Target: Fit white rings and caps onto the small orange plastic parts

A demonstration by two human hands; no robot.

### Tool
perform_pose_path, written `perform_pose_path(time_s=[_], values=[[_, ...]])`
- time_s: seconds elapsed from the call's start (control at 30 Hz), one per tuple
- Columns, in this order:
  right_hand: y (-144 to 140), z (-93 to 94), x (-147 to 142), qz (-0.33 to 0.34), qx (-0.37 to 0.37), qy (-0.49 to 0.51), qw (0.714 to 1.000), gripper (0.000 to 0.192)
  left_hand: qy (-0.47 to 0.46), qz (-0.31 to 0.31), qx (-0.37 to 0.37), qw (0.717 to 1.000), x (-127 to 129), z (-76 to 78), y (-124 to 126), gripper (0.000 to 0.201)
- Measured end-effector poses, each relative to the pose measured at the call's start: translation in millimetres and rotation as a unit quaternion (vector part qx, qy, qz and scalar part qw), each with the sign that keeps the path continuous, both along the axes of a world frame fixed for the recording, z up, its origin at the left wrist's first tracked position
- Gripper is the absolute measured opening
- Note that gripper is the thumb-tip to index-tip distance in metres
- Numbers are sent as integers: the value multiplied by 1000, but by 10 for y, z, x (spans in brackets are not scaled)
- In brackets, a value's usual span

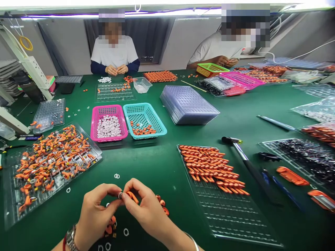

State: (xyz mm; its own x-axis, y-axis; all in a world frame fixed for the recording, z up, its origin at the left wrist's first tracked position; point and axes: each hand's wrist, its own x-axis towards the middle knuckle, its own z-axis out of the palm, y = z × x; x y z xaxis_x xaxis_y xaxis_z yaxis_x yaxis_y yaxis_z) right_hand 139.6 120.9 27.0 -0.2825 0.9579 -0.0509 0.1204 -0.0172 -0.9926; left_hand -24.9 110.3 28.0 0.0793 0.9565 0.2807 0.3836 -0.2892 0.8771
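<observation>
- Left hand [95,212]: thumb and forefinger pinched together on one small white ring [120,195], held just above the green table [167,167].
- Right hand [146,205]: fingertips clamped on one orange part [132,196], its end touching the ring; both sit between the two hands at bottom centre.
- Loose orange parts [162,205]: about three visible just behind the right hand, more partly hidden under the left.
- Loose white rings [117,176]: some six scattered on the table around the hands.
- Baskets, two, side by side: pink basket [93,122] holding a heap of white rings; teal basket [159,122] holding a small cluster of orange parts, too many to count.
- Clear trays near the hands, two: left tray [13,209] piled with jumbled orange parts; right tray [230,216] with orange parts laid in rows over its far half, near half bare.
- Stack of clear trays [188,104]: one, behind the baskets.
- Hammer [246,160]: one, right of the right tray.
- Persons across the table: two, seated.
</observation>
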Motion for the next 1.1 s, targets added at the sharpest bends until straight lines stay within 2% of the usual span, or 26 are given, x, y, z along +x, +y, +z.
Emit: perform_pose_path(time_s=[0.17, 0.47, 0.6, 0.73, 0.8, 0.87, 0.97, 1.1], values=[[-9, -31, 7, -6, 3, 41, 999, 6, -16, -25, 18, 999, -23, -2, -27, 39], [-29, -15, 14, 29, 22, 58, 998, 12, -84, -27, 13, 996, -34, -27, -87, 36], [-38, -53, 10, 17, 39, 66, 997, 10, -96, -22, -24, 995, -8, -28, -69, 36], [-23, -79, 25, 2, 106, 39, 994, 10, -106, -15, -108, 988, -18, 17, 6, 32], [-6, -83, 48, -3, 123, 20, 992, 13, -75, -29, -155, 985, -77, 58, 77, 26], [13, -87, 79, -13, 113, 16, 993, 14, 3, -39, -177, 983, -167, 94, 162, 16], [34, -94, 116, -22, 75, 27, 997, 16, 112, -34, -173, 978, -302, 99, 269, 10], [42, -98, 110, -20, 22, 63, 998, 19, 156, -29, -166, 973, -348, 22, 316, 8]])
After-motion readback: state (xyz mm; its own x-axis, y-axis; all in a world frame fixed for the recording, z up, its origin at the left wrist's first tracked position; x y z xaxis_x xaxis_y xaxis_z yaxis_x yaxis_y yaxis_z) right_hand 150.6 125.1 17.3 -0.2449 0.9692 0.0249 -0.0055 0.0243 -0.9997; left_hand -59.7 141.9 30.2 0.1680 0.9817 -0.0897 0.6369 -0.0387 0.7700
